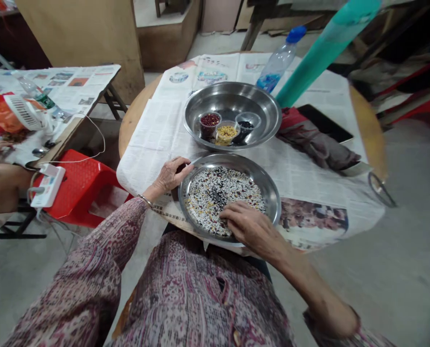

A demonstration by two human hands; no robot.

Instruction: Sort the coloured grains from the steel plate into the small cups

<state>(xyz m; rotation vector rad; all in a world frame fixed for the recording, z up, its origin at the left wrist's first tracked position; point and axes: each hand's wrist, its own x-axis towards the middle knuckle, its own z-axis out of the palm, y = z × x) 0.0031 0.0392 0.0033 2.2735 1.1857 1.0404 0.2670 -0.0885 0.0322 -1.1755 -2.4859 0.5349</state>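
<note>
A shallow steel dish (274, 205) lies near the table's front edge, covered with mixed white, black, yellow and dark red grains and beans (207, 193). At its left rim my left hand (173, 172) is curled, fingers over the edge. My right hand (249, 225) reaches in from the right, its bent fingers pressed together among the grains; what they pinch is hidden. Behind stands a deeper steel basin (232, 94). Inside it are three clear cups: one of dark red beans (210, 120), one of yellow beans or kernels (226, 131), and a tilted one with black beans (247, 124).
Newspaper (149, 130) covers the round table. Behind the basin are a plastic bottle (281, 60) and a tall green tube (328, 53). A dark tablet-like slab (325, 123) and grey-red cloth (312, 140) lie right. A red stool (79, 188) carries a power strip (52, 185); another person's leg (5, 188) is left.
</note>
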